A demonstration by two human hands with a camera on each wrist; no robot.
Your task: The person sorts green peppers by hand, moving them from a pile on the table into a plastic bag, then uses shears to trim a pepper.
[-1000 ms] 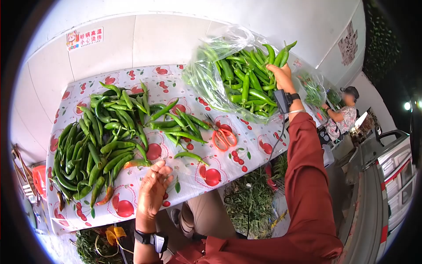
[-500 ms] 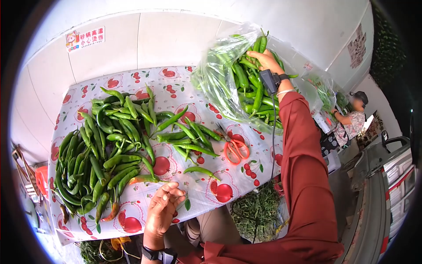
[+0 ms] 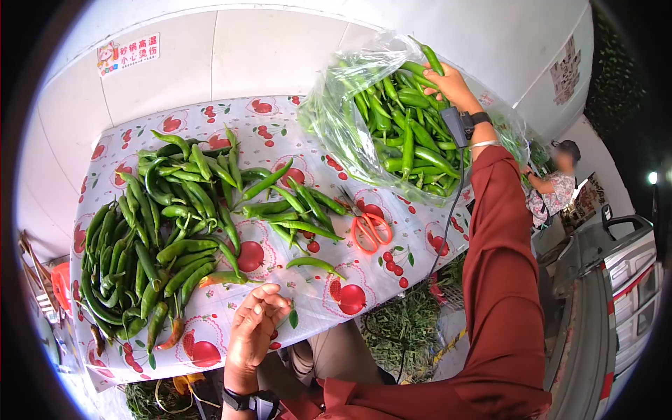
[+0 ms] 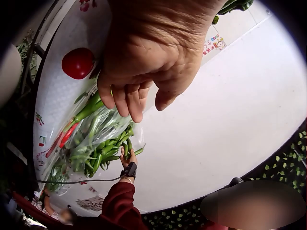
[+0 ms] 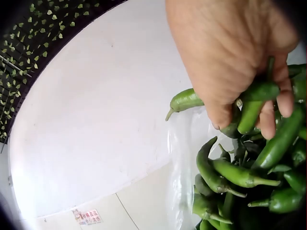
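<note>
A clear plastic bag (image 3: 323, 115) full of green chili peppers (image 3: 409, 143) lies open at the table's back right. My right hand (image 3: 453, 87) is at the bag's upper edge, fingers curled around a few green chili peppers (image 5: 259, 92); one of them points up past the fingertips in the head view. Over the table's front edge is my left hand (image 3: 253, 325), palm up with loosely bent fingers and nothing in it. To its left spreads a big pile of green chili peppers (image 3: 185, 252), and a lone chili pepper (image 3: 315, 264) lies to its right.
Orange-handled scissors (image 3: 371, 233) lie near a small cluster of chili peppers (image 3: 308, 213). A cherry-print cloth (image 3: 294, 315) covers the table. Cut greenery (image 3: 402, 329) sits on the floor below. Another person (image 3: 560, 182) is at the right, and a white wall (image 3: 273, 52) stands behind.
My right hand reached leftward into the bag's peppers, then drew back to the right with chili peppers in its fingers. The left hand stays near the front edge, still empty.
</note>
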